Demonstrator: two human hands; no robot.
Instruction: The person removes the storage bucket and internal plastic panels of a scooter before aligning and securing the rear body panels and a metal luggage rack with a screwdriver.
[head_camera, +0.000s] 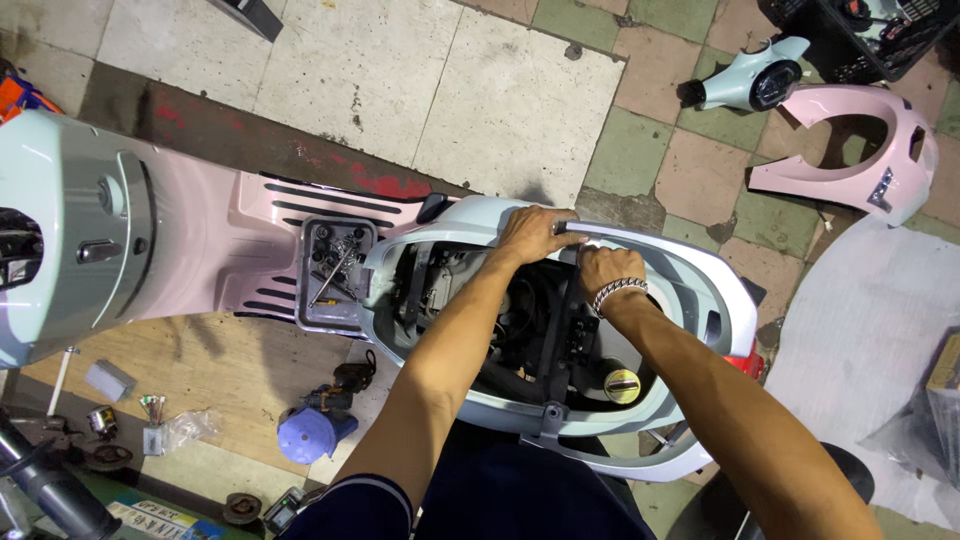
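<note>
At frame centre, our left hand (535, 235) and right hand (603, 268) curl their fingers over the far rim of the pale-blue plastic scooter body shell (700, 275), steadying it above the open frame

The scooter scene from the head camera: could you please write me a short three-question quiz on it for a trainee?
1. True or false: both hands rest on the far rim of the scooter's pale blue rear body shell.
2. Which wrist wears a metal chain bracelet: A) left, B) right, C) neither?
3. Fill in: the loose front panel lying on the floor tiles is ____ in colour.

Key:
1. True: left hand and right hand both grip that rim, side by side.
2. B
3. pink
</note>
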